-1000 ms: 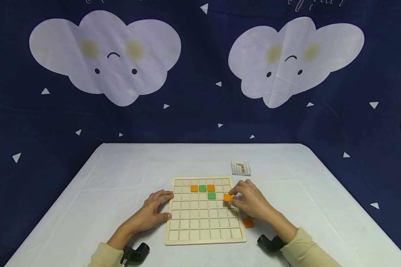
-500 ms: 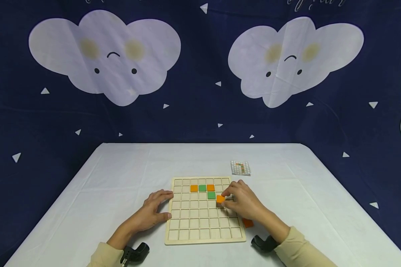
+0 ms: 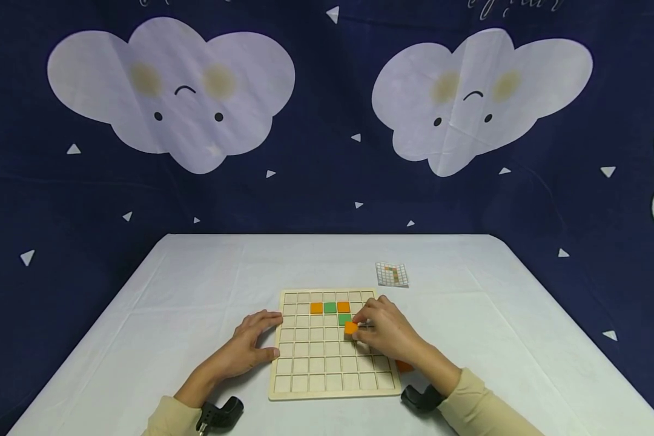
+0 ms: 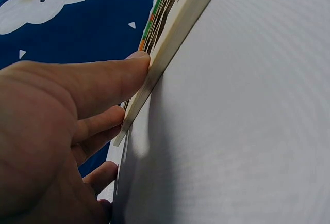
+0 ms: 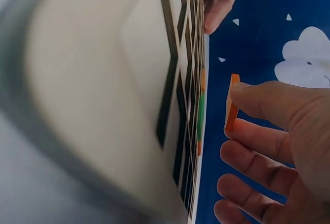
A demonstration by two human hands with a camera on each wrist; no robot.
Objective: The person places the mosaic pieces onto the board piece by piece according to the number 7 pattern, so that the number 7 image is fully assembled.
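A wooden grid board [image 3: 309, 366] lies on the table. Along its left edge rests my left hand [image 3: 246, 346], thumb and fingertips touching the rim; the left wrist view shows the thumb [image 4: 111, 82] straight against the board's side. Between thumb and index finger my right hand [image 3: 388, 332] pinches an orange square tile [image 3: 350, 329], held just above the grid. In the right wrist view that tile [image 5: 233, 102] stands edge-on, apart from the board. Set in the second row are two orange tiles and a green tile [image 3: 330, 307]; another green tile [image 3: 344, 318] sits one row nearer.
A small pattern card [image 3: 392, 274] lies beyond the board's far right corner. By the right edge, partly hidden under my right forearm, is another orange tile [image 3: 404, 366]. A white cloth covers the table [image 3: 196, 272]; a dark blue cloud-print curtain [image 3: 327, 121] hangs behind.
My right hand has moved left over the board, carrying the orange tile from the right edge to just below the lower green tile. The left hand stays where it was.
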